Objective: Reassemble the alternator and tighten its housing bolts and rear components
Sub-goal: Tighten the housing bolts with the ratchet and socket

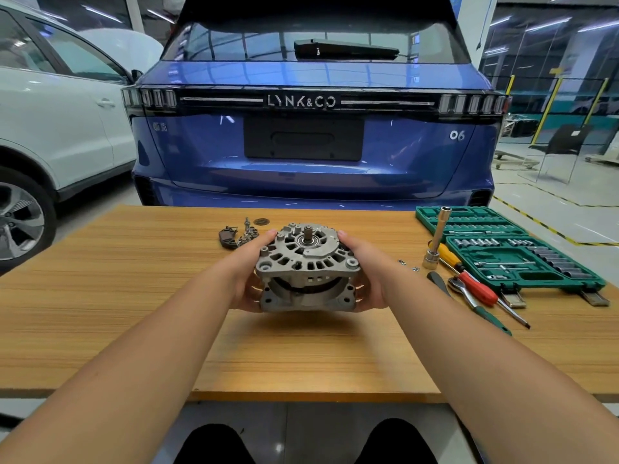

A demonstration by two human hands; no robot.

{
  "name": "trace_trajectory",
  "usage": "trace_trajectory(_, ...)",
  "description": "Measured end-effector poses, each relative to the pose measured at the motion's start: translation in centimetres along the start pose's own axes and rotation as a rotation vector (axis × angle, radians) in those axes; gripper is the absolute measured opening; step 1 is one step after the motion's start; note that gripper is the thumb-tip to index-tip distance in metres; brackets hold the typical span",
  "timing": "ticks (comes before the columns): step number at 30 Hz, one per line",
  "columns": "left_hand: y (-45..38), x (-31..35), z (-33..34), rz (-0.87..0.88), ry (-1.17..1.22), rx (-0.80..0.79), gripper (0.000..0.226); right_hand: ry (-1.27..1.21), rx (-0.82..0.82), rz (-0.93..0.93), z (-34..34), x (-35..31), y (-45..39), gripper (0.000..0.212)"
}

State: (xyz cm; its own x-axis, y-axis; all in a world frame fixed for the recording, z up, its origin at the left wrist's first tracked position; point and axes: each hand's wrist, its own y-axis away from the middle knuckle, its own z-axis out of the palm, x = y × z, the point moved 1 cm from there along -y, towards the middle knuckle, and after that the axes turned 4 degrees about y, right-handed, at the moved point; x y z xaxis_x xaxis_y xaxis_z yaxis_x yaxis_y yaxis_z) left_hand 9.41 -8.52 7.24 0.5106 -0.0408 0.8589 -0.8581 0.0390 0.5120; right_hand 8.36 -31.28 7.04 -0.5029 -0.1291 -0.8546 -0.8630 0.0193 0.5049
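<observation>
The grey alternator (pixel 306 267) sits in the middle of the wooden table (pixel 134 296), its shaft end facing up. My left hand (pixel 249 262) grips its left side, fingers curled over the top rim. On the opposite side my right hand (pixel 363 266) holds the housing the same way. A small heap of dark rear components (pixel 236 234) lies just behind my left hand, with a round part (pixel 261 222) beside it. A few small bolts (pixel 407 264) lie to the right of my right hand.
An open green socket set case (pixel 509 249) lies at the table's right. Beside it are a standing long socket extension (pixel 437 237), a red-handled ratchet (pixel 472 286) and a yellow-handled screwdriver (pixel 449 254). A blue car (pixel 311 145) stands right behind the table; a white car (pixel 50 122) at left.
</observation>
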Motion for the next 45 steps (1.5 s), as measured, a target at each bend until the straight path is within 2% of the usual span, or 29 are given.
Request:
trace_trajectory(6, -1.2, 0.5, -0.5, -0.011, -0.042, -0.001, 0.08, 0.039, -0.002, 0.023, 0.0, -0.5, -0.8, 0.072)
trace_trajectory(9, -1.5, 0.8, -0.9, -0.017, -0.083, -0.003, 0.078, 0.088, 0.012, -0.012, -0.1, -0.3, -0.8, 0.071)
trace_trajectory(11, -1.8, 1.2, -1.2, 0.011, -0.147, 0.055, 0.076, 0.186, 0.044, -0.073, -0.6, -0.4, -0.8, 0.069)
trace_trajectory(13, -2.1, 2.0, -1.3, 0.116, -0.249, 0.189, 0.075, 0.35, 0.146, -0.181, -2.0, -0.9, -0.8, 0.059)
trace_trajectory(15, -1.9, 3.2, -1.1, 0.305, -0.303, 0.301, 0.07, 0.66, 0.333, -0.289, -4.8, -1.7, -1.2, 0.041)
trace_trajectory(17, -1.4, 4.3, -0.5, 0.476, -0.341, 0.325, 0.061, 1.056, 0.5, -0.325, -8.2, -2.6, -1.7, 0.026)
trace_trajectory(19, -0.8, 4.7, 0.4, 0.547, -0.434, 0.288, 0.056, 1.292, 0.536, -0.254, -10.8, -2.9, -2.1, 0.022)
trace_trajectory(22, -0.7, 3.9, 1.7, 0.441, -0.555, 0.19, 0.051, 1.454, 0.462, -0.173, -11.8, -2.4, -3.3, 0.022)
trace_trajectory(24, -0.4, 3.4, 1.9, 0.325, -0.461, 0.155, 0.044, 1.562, 0.422, -0.173, -11.3, -1.7, -4.6, 0.022)
trace_trajectory(28, 0.0, 3.3, 2.2, 0.292, -0.443, 0.155, 0.045, 1.787, 0.356, -0.17, -9.9, -0.2, -6.7, 0.005)
trace_trajectory(35, 0.3, 3.0, 2.8, 0.346, -0.459, 0.224, 0.055, 1.837, 0.358, -0.218, -9.7, 0.3, -8.2, 0.012)
trace_trajectory(45, 1.3, 3.0, 3.3, 0.325, -0.47, 0.269, 0.055, 1.78, 0.342, -0.29, -9.2, 0.7, -8.0, 0.002)
